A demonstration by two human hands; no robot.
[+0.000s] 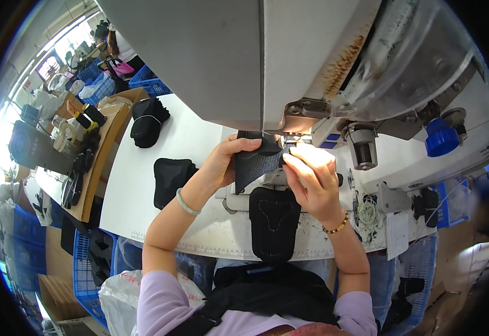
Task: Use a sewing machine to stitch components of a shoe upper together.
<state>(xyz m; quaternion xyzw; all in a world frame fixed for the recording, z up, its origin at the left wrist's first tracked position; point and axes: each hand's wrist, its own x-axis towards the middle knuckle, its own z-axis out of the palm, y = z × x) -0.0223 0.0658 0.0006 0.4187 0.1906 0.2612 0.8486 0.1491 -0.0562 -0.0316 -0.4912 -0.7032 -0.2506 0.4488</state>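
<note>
Both my hands hold a dark fabric piece point(254, 168) just under the head of a sewing machine point(306, 115). My left hand point(235, 154) pinches its upper left part, thumb on top and the other fingers hidden behind the cloth. On the piece's right edge, close to the lit needle area, the fingertips of my right hand point(313, 175) are pressed together. Below the hands a black padded panel point(274, 221) with a stitched outline lies over the table's front edge. A stack of black panels point(172, 182) rests left of my left forearm.
Farther back on the white table point(129, 196) sits a tied black bundle point(148, 122). A loose heap of pale thread point(369, 214) lies on the right. Blue baskets point(82, 263) stand beside the table, and a wooden side table point(100, 162) is at left. Another person point(122, 49) is far back.
</note>
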